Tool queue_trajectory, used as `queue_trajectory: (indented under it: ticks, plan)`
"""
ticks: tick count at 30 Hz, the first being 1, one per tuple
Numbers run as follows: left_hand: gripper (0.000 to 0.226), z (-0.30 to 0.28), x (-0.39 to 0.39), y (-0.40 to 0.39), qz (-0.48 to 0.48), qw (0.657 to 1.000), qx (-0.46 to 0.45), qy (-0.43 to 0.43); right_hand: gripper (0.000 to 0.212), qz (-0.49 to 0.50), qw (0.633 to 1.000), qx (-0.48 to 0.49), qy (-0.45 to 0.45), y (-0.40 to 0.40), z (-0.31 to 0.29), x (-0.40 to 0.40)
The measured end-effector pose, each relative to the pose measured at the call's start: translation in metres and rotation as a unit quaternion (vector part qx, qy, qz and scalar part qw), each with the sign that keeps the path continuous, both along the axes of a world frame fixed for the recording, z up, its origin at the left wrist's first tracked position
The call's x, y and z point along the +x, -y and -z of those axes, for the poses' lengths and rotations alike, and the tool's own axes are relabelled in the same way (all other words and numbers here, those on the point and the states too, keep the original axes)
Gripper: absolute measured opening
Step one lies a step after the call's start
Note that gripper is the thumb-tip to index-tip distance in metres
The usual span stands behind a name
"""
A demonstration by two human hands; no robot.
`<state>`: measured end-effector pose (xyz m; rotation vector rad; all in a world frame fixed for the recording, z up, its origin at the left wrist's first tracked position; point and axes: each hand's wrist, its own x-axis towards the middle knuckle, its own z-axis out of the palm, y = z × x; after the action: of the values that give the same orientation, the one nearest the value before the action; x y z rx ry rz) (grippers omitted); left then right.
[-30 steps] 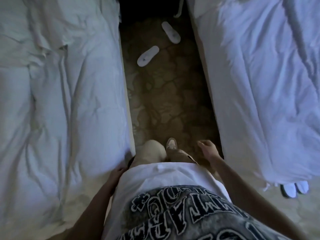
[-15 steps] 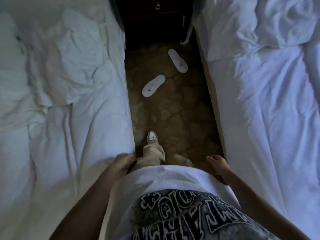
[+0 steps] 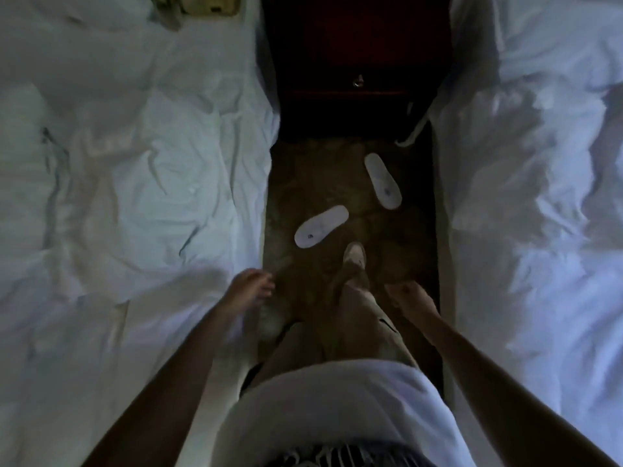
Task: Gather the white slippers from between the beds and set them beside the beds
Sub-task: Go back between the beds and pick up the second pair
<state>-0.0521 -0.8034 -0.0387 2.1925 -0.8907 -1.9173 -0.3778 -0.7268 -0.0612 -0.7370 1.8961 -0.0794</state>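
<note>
While the aisle stayed dim, the left bed (image 3: 135, 197) showed rumpled white sheets, then brown patterned carpet (image 3: 303, 170), a dark nightstand (image 3: 354, 62) at the far end, and the right bed (image 3: 539, 197). Near slipper (image 3: 321, 226) lay sole-up on the carpet just ahead of a shoe (image 3: 354, 255); far slipper (image 3: 383, 181) lay nearer the right bed, the two apart. Left hand (image 3: 251, 286) hung at the left bed's edge, fingers loosely curled, holding nothing. Right hand (image 3: 409, 296) curled loosely too, empty, over the carpet.

both beds (image 3: 141, 183) cropped at edges, slipper (image 3: 321, 226) print – unreadable
</note>
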Motion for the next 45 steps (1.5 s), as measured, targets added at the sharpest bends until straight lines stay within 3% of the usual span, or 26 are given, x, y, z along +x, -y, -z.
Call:
queue_trajectory:
  ticks: [3, 6, 11, 16, 19, 25, 29, 32, 35, 37, 40, 42, 45]
  plan:
    - [0.033, 0.058, -0.004, 0.015, -0.065, 0.997, 0.052, -0.003, 0.032, -0.067, 0.998, 0.003, 0.001, 0.088, 0.039, -0.006]
    - [0.044, 0.117, -0.009, 0.040, -0.084, 0.983, 0.153, -0.051, 0.036, -0.144, 0.989, -0.028, -0.034, 0.157, 0.100, -0.006]
    - [0.029, 0.236, -0.042, 0.055, -0.108, 0.988, 0.109, -0.025, 0.061, -0.314, 0.948, -0.034, -0.041, 0.244, 0.264, 0.014]
    - [0.027, 0.383, -0.053, 0.077, -0.125, 0.987, 0.104, -0.016, 0.091, -0.440, 0.894, -0.066, -0.058, 0.277, 0.431, 0.044]
    - [0.020, 0.457, -0.050, 0.102, -0.110, 0.990, 0.084, -0.023, 0.096, -0.501, 0.860, -0.077, -0.059, 0.288, 0.514, 0.062]
    - [0.024, 0.558, -0.032, 0.123, -0.077, 0.991, 0.107, 0.011, 0.107, -0.519, 0.836, -0.172, -0.049, 0.278, 0.621, 0.079]
    - [0.022, 0.565, -0.033, 0.121, -0.066, 0.989, 0.131, 0.014, 0.085, -0.517, 0.818, -0.235, -0.093, 0.255, 0.631, 0.074]
    - [0.021, 0.543, -0.034, 0.115, -0.050, 0.987, 0.155, 0.006, 0.079, -0.537, 0.815, -0.186, -0.113, 0.251, 0.609, 0.062]
    - [0.021, 0.502, -0.036, 0.125, -0.036, 0.984, 0.172, 0.019, 0.068, -0.519, 0.847, -0.094, -0.071, 0.245, 0.567, 0.049]
    - [0.020, 0.468, -0.043, 0.146, 0.000, 0.986, 0.166, 0.033, 0.067, -0.423, 0.901, -0.075, -0.059, 0.245, 0.525, 0.039]
    - [0.017, 0.407, -0.058, 0.189, 0.063, 0.989, 0.122, 0.047, 0.074, -0.198, 0.978, -0.032, -0.056, 0.250, 0.451, 0.018]
    - [0.018, 0.362, -0.073, 0.226, 0.127, 0.987, 0.091, 0.040, 0.077, -0.050, 0.998, -0.011, -0.025, 0.254, 0.400, -0.001]
    - [0.022, 0.297, -0.105, 0.286, 0.254, 0.965, 0.041, 0.048, 0.078, 0.147, 0.989, -0.009, 0.005, 0.257, 0.327, -0.027]
